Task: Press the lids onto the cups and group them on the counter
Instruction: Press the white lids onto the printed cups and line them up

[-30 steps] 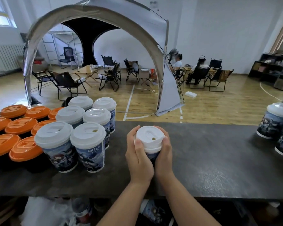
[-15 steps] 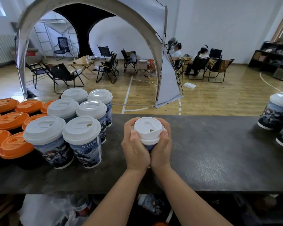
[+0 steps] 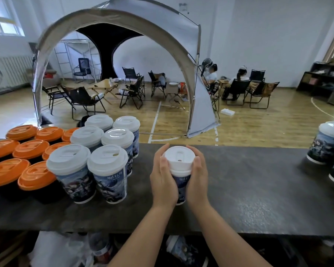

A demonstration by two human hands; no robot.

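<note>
While fingers (image 3: 163,151) of both hands are wrapped round the printed cup (image 3: 181,182) at counter (image 3: 258,189) centre, its white lid (image 3: 178,157) could be left half-seated; the lidded group (image 3: 96,157) at 9 o'clock could be toppled.

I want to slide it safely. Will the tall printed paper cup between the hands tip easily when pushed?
The tall printed paper cup narrows toward its base, so pushing near its white plastic lid probably tips it. Both hands cup its sides; pushing low seems safer. Its paper wall may dent under squeezing.
</note>
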